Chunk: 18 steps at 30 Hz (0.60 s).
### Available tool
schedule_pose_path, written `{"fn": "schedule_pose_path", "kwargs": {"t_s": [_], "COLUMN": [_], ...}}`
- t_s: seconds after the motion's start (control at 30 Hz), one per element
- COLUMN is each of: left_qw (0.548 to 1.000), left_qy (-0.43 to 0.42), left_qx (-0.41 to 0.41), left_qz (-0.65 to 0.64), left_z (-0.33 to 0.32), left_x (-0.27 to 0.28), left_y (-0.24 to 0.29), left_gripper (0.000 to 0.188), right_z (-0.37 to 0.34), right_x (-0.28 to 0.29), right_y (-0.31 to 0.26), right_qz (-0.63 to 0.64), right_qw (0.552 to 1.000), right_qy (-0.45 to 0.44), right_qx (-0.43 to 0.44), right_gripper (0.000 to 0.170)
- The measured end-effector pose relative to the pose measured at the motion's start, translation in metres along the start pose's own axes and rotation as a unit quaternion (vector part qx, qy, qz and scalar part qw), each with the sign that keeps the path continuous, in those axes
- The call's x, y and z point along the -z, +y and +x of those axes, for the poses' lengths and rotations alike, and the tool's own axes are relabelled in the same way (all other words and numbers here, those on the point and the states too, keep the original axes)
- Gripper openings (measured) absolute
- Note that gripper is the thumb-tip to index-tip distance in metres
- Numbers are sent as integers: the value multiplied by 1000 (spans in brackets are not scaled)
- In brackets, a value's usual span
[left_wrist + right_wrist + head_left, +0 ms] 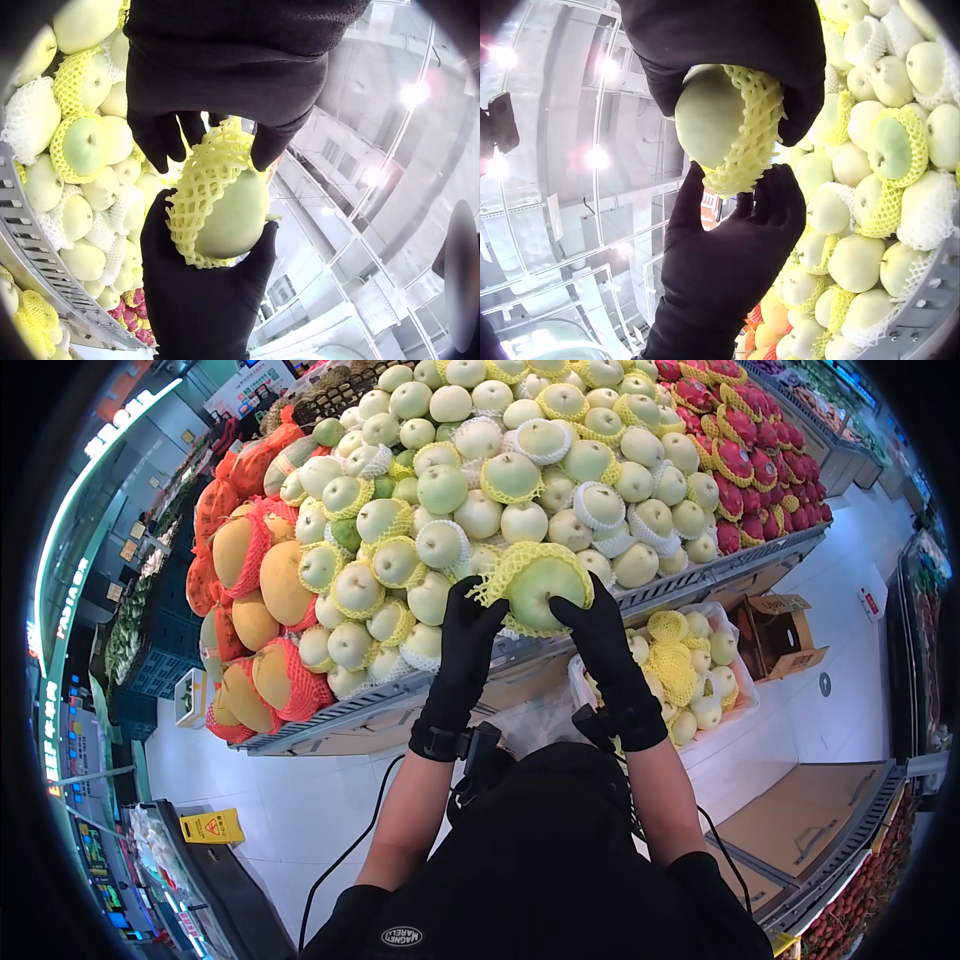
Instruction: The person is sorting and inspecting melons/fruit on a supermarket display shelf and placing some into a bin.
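Note:
A pale green melon-like fruit with a yellow foam net partly round it is held up between both black-gloved hands. The left hand has its fingers on the net at the fruit's left side. On the other side, the right hand grips the fruit, thumb near the stem. In the left wrist view, the left hand touches the net's top edge and the right hand cups the fruit from below. The right wrist view has the right hand curled over the fruit.
Piled green fruits, many in foam nets, fill the sloping stand behind. Orange melons lie left, dragon fruits right. Below the stand's grey rail are a crate of netted fruits and an open cardboard box.

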<state>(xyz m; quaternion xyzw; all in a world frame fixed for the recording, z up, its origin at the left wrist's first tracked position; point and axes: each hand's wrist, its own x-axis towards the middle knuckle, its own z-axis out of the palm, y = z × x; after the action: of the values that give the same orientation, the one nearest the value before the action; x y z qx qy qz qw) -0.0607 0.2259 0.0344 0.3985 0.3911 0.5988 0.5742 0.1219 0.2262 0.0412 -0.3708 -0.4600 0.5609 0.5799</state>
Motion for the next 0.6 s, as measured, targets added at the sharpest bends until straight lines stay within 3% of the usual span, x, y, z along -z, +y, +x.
{"fn": "schedule_pose_path", "kwargs": {"t_s": [0.2, 0.27, 0.33, 0.43, 0.6], "left_qw": [993, 994, 978, 972, 985], "left_qy": [-40, -80, -96, -113, -144], "left_qx": [76, -16, -93, -129, -26], "left_qz": [-80, 79, 158, 158, 89], "left_z": [6, 9, 7, 3, 6], "left_x": [11, 22, 20, 13, 24], "left_y": [-5, -17, -16, -16, -25], "left_gripper": [35, 34, 33, 32, 42], "right_z": [-1, -1, -2, -3, -4], "right_x": [-1, -1, -1, -4, -10], "right_y": [2, 3, 5, 5, -2], "right_qz": [81, 85, 109, 148, 102], "right_qw": [996, 996, 993, 988, 995], "right_qy": [5, 0, 3, 0, 4], "right_qx": [-31, -26, -35, -42, -23], "right_gripper": [44, 44, 44, 43, 42]}}
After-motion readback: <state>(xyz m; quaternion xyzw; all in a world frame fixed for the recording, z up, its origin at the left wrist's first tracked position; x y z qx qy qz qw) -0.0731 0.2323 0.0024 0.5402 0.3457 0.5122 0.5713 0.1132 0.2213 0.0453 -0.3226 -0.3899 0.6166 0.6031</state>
